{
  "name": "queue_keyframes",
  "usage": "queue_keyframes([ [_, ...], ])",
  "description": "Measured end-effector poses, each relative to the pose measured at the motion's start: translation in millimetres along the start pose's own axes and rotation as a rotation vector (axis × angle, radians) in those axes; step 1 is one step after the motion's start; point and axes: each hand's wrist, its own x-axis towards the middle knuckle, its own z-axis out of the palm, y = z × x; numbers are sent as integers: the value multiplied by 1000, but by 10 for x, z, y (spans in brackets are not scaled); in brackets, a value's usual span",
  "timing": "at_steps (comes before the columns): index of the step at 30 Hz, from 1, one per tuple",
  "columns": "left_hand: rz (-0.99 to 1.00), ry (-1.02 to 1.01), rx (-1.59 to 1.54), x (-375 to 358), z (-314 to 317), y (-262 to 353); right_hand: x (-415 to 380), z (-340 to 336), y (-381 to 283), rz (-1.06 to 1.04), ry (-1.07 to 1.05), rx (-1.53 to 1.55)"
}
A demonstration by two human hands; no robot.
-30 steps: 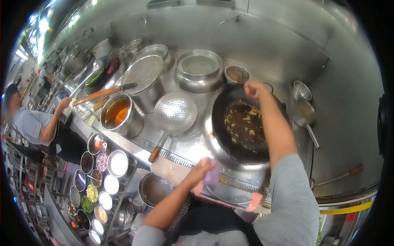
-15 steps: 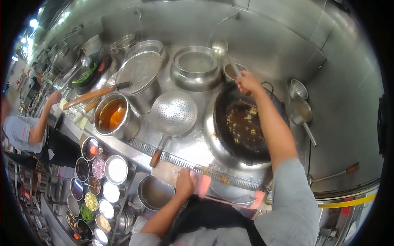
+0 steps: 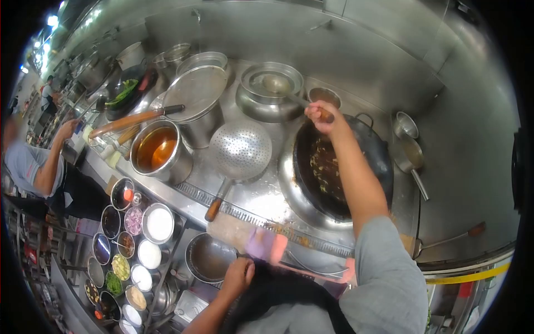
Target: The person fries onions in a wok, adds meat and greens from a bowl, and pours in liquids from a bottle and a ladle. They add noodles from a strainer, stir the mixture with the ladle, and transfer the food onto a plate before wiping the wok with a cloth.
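Over pot (image 3: 270,92): ladle (image 3: 276,84), prev. raised

Restaurant kitchen: steel wok range (image 3: 261,195), seasoning bowls (image 3: 133,245).

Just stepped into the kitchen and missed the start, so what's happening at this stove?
A person is cooking at a steel wok station. Their right hand grips a ladle by its handle, the bowl over a steel basin of water behind the wok, which holds dark stir-fried food. Their left hand is down by the counter edge, near a pink cloth. A perforated skimmer lies beside the wok. Another person stands at the far left.
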Motion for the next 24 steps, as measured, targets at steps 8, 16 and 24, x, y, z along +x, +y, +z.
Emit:
queue_keyframes([
  [8, -2, -870, -339, -267, 1653, -377, -1600, -189, -501, 95, -20, -35],
  [16, 600, -978, -68, -447, 3486, 170, -3131, -542, -683, 105, 153, -310],
  [24, 630, -865, 202, -415, 3707, 582, -3687, -788, -400, -115, 405, -1165],
])
